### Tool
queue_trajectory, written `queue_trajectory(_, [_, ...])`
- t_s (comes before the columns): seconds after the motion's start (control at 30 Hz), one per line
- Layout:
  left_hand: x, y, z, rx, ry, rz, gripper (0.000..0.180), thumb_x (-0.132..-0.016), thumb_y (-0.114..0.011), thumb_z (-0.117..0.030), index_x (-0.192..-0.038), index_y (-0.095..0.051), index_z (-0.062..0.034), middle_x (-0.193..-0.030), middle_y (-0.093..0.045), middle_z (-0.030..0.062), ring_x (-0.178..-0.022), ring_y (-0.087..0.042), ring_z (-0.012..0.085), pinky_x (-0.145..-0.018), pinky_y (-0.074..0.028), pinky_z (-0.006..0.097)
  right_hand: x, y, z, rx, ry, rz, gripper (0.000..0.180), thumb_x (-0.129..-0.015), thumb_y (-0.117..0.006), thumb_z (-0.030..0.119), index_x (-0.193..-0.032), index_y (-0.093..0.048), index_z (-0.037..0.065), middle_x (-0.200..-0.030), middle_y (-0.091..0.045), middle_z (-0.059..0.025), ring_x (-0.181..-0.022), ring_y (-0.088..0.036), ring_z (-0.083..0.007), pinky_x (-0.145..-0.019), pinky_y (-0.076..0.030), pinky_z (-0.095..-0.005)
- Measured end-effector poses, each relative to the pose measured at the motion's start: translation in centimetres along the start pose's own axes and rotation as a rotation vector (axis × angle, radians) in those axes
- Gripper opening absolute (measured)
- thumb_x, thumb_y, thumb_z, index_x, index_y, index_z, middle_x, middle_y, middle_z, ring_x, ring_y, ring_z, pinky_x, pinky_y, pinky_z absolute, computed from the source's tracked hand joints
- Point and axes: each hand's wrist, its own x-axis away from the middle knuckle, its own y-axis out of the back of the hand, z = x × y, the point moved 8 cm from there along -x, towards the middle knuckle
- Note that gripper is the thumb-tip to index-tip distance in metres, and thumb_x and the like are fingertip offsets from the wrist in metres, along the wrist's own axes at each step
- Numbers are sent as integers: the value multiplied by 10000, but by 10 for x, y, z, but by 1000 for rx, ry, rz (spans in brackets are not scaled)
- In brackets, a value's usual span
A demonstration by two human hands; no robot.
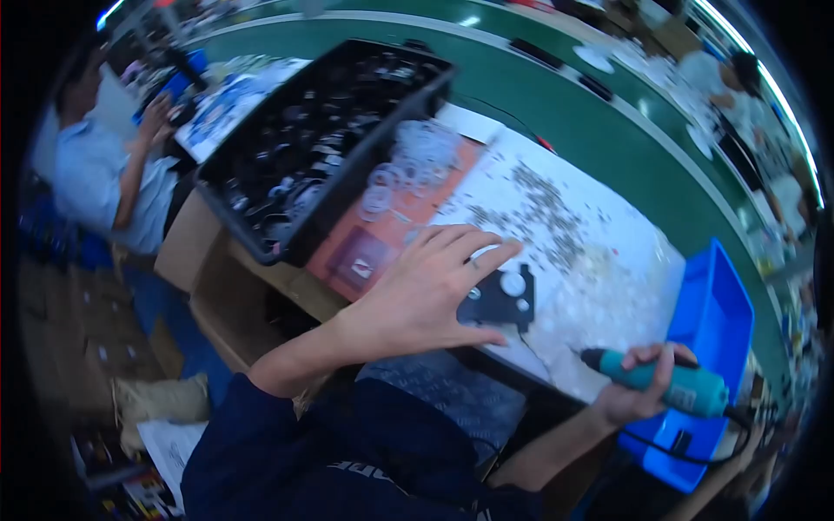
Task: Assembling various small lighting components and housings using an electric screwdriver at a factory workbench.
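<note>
A teal, cylindrical electric screwdriver (699,391) with a black nose is gripped by the right hand (641,395), the fingers wrapped around its body and the nose pointed leftward, apart from the plate. A black cord (745,438) is seen at its rear end. Nothing is seen held in the left hand (426,291), which is spread with thumb and fingers apart beside a flat, dark plate with round holes (495,308); whether the plate is touched cannot be told. The plate is laid on a white work surface (482,187), near its front edge. Beyond it, small metallic pieces (552,217) are scattered, and to the right a pale, translucent plastic heap (599,300) is spread. Clear plastic rings (378,200) are piled to the left, beside a large black bin (356,161) filled with dark parts (304,143). An open blue plastic bin (725,291) is placed at the right.
</note>
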Motion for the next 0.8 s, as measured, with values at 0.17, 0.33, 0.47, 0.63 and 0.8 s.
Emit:
queue_trajectory(0.17, [17, 105, 87, 127, 253, -348, 326, -748, -698, -93, -1065, -664, -23, -998, -688, 114, -923, -654, 202, -815, -494, 316, -4, -19, 19, 4, 52, 73, 201, -861, -522, 99, -1026, -469, -2, -681, -500, -86, -507, -467, -126, -437, -393, -229])
queue_trajectory(0.33, [42, 137, 207, -229, 595, -215, 235, -842, -647, -104, -1059, -659, -14, -825, -662, 72, -744, -614, 128, -674, -483, 251, 1, -54, 2, 127, 39, 196, 194, -843, -547, 86, -1001, -480, -5, -643, -513, -89, -429, -433, -124, -436, -379, -214])
queue_trajectory(0.47, [32, 125, 215, -42, 565, -145, 226, -836, -657, -114, -1038, -663, -10, -807, -652, 59, -723, -601, 113, -659, -471, 233, 6, -62, -3, 192, 7, 182, 231, -830, -600, 90, -1014, -492, 4, -676, -503, -77, -488, -448, -115, -446, -370, -205])
queue_trajectory(0.63, [3, 70, 120, -33, 128, -6, 199, -768, -649, -79, -962, -663, -32, -824, -609, 85, -787, -601, 210, -683, -481, 297, 7, -58, -7, 188, 30, 177, 213, -829, -590, 85, -999, -491, 5, -656, -497, -80, -468, -431, -115, -444, -366, -205])
queue_trajectory(0.8, [16, -14, 93, -404, -11, 35, 154, -748, -607, -71, -874, -609, 18, -853, -564, 119, -847, -547, 262, -754, -464, 344, 13, -64, -5, 200, 34, 204, 219, -808, -581, 63, -994, -489, -4, -655, -505, -86, -453, -428, -122, -449, -370, -206])
